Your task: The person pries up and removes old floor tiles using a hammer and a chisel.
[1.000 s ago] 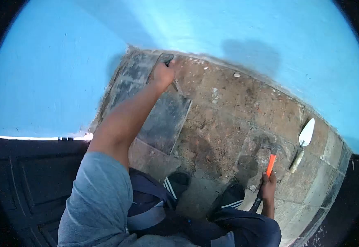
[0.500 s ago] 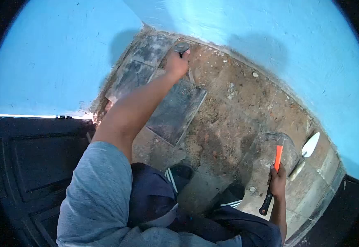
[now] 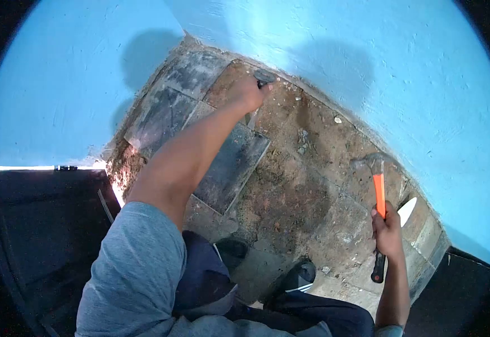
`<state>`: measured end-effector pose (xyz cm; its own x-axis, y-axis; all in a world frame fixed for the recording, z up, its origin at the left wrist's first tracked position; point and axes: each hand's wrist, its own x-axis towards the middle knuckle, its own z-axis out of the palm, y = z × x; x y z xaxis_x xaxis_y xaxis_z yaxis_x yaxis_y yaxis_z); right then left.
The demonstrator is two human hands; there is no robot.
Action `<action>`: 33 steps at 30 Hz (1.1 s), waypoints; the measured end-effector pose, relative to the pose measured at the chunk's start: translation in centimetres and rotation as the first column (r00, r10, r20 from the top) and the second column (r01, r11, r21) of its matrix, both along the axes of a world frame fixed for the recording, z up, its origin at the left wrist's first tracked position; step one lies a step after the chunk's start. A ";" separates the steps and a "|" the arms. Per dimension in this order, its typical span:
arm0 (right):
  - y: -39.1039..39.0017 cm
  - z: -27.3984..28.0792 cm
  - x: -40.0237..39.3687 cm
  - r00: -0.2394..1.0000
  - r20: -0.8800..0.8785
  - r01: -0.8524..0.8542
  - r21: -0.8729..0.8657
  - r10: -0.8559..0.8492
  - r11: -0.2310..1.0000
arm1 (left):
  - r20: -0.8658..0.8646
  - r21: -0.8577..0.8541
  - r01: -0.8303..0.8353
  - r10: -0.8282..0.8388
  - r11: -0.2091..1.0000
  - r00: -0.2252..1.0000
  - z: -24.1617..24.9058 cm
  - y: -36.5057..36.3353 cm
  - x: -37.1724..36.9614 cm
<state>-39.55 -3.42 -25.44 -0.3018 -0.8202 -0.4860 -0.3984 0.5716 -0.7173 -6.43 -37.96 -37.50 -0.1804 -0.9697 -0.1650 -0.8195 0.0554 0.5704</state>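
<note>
My left hand (image 3: 250, 94) is wrapped around a chisel with a round grey guard (image 3: 264, 75) at its top; its lower end shows faintly under the hand, over the bare floor near the far wall. In my right hand (image 3: 388, 229) is a claw hammer (image 3: 379, 191) with an orange and black handle, its metal head raised and pointing away from me. Just beyond that hand, a pointed trowel (image 3: 407, 211) lies on the floor, its handle hidden behind my hand and wrist. A dark loose tile (image 3: 235, 165) lies below my left forearm, partly covered by it.
Dark tiles (image 3: 197, 72) cover the far left corner. Rough brown bare floor (image 3: 281, 191) with rubble bits spreads across the middle. Blue walls (image 3: 334, 33) bound the corner, and a dark panelled door (image 3: 42, 241) stands at the left. My sandalled feet (image 3: 298, 276) are near the front.
My left hand and the chisel have moved slightly right and toward me. My right hand has raised the hammer, which now overlaps the trowel. The view has shifted a little.
</note>
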 end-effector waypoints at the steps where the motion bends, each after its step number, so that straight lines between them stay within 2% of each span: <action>1: -1.4 0.8 0.3 0.999 -0.032 -0.032 -0.029 0.031 0.999 | 0.045 0.035 0.018 -0.020 0.999 0.999 0.4 -0.1 -0.2; 4: -5.8 4.3 1.3 0.975 -0.179 -0.147 -0.081 0.131 0.986 | 0.004 0.012 0.076 -0.076 0.997 0.997 0.5 -0.6 -0.1; 6: -8.8 8.5 3.9 0.950 -0.270 -0.188 -0.100 0.155 0.977 | 0.030 0.037 0.044 -0.045 0.998 0.999 -2.3 -1.5 -0.1; 7: -10.0 9.9 4.5 0.924 -0.313 -0.263 -0.095 0.222 0.960 | 0.036 0.049 0.024 -0.026 0.999 0.999 -1.9 -1.6 -0.1; 10: -12.9 14.3 7.2 0.846 -0.435 -0.400 -0.132 0.309 0.907 | -0.106 0.115 -0.051 0.064 0.992 0.992 0.8 0.1 0.4; 11: -13.8 16.1 8.3 0.858 -0.402 -0.387 -0.096 0.320 0.917 | -0.140 0.125 -0.056 0.073 0.991 0.987 1.5 0.6 0.6; 14: -16.5 20.0 10.2 0.832 -0.408 -0.421 -0.022 0.376 0.907 | -0.258 0.033 -0.052 0.059 0.998 0.964 -0.4 0.1 1.4; 15: -17.4 20.9 10.8 0.806 -0.455 -0.455 -0.064 0.380 0.888 | -0.333 -0.020 -0.062 0.052 0.998 0.941 -0.2 0.4 1.9; 16: -18.0 21.3 11.6 0.806 -0.470 -0.459 -0.112 0.360 0.882 | -0.331 0.003 -0.053 0.051 0.999 0.942 -0.2 0.6 1.8; 17: -18.8 21.4 12.4 0.812 -0.477 -0.456 -0.162 0.335 0.875 | -0.329 0.025 -0.044 0.050 0.999 0.943 -0.5 0.7 1.7; 19: -20.8 20.1 13.0 0.802 -0.508 -0.481 -0.241 0.313 0.843 | -0.169 0.193 -0.018 0.052 0.981 0.984 -0.2 -0.3 1.4; 22: -23.7 16.6 13.6 0.785 -0.519 -0.513 -0.237 0.339 0.825 | -0.111 0.288 0.048 -0.016 0.956 0.994 -1.7 -1.7 1.0; 25: -26.2 11.0 13.3 0.759 -0.494 -0.565 -0.178 0.424 0.805 | -0.057 0.008 0.160 -0.160 0.987 0.985 -3.3 -1.2 1.2; 26: -26.6 9.3 13.2 0.750 -0.484 -0.575 -0.141 0.451 0.806 | -0.091 0.051 0.138 -0.133 0.989 0.987 -3.8 -0.9 0.9; 28: -27.1 6.7 12.2 0.733 -0.472 -0.614 -0.150 0.489 0.775 | -0.155 0.126 0.093 -0.073 0.988 0.985 -1.7 -0.7 0.2; 30: -27.8 7.5 11.6 0.719 -0.470 -0.623 -0.107 0.513 0.775 | -0.287 -0.060 0.025 -0.042 0.998 0.957 -2.8 -0.5 -0.1; 32: -27.9 8.7 10.8 0.767 -0.491 -0.589 -0.280 0.414 0.758 | -0.326 -0.110 -0.033 -0.004 0.993 0.945 -3.5 0.0 -0.2; 33: -28.2 9.4 10.5 0.788 -0.498 -0.570 -0.367 0.362 0.735 | -0.300 -0.079 -0.057 0.031 0.995 0.953 -3.4 -0.1 -0.3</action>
